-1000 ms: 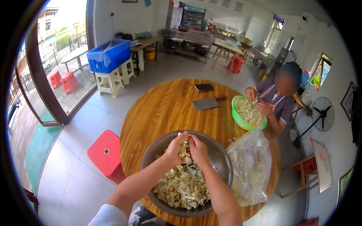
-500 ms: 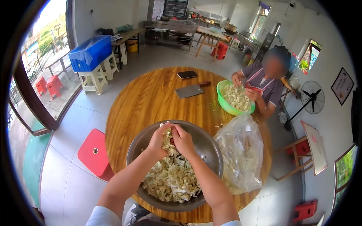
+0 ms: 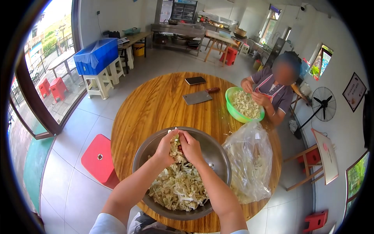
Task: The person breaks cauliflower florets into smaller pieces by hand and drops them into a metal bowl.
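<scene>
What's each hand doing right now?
Left hand: partly closed, holding cauliflower pieces above the steel bowl.
Right hand: curled around the same pieces.

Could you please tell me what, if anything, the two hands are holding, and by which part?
The left hand and right hand hold a pale, knobbly cauliflower piece between them, by its sides; the exact contact is hidden.

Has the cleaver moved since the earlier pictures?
No: judged against the phone, the cleaver still lies just nearer the camera, its handle toward the green bowl.
</scene>
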### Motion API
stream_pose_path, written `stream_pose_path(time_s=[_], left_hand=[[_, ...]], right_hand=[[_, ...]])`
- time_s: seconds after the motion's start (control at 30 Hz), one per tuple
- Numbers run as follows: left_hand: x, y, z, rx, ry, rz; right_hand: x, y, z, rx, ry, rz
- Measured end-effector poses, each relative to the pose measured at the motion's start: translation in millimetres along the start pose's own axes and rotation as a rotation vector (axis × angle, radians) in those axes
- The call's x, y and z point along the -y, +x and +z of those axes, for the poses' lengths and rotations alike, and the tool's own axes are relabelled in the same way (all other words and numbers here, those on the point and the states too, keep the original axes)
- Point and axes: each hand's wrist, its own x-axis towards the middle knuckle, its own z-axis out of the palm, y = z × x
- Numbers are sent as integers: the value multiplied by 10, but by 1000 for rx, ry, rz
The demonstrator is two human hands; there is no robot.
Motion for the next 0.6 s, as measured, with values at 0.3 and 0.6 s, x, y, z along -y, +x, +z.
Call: stream_pose_path(time_s=[0.3, 0.6], left_hand=[[-162, -289, 204, 7, -13, -45], [-201, -288, 275, -105, -96, -69]], right_hand=[[35, -19, 28, -38, 86, -24], [146, -49, -6, 3, 87, 31]])
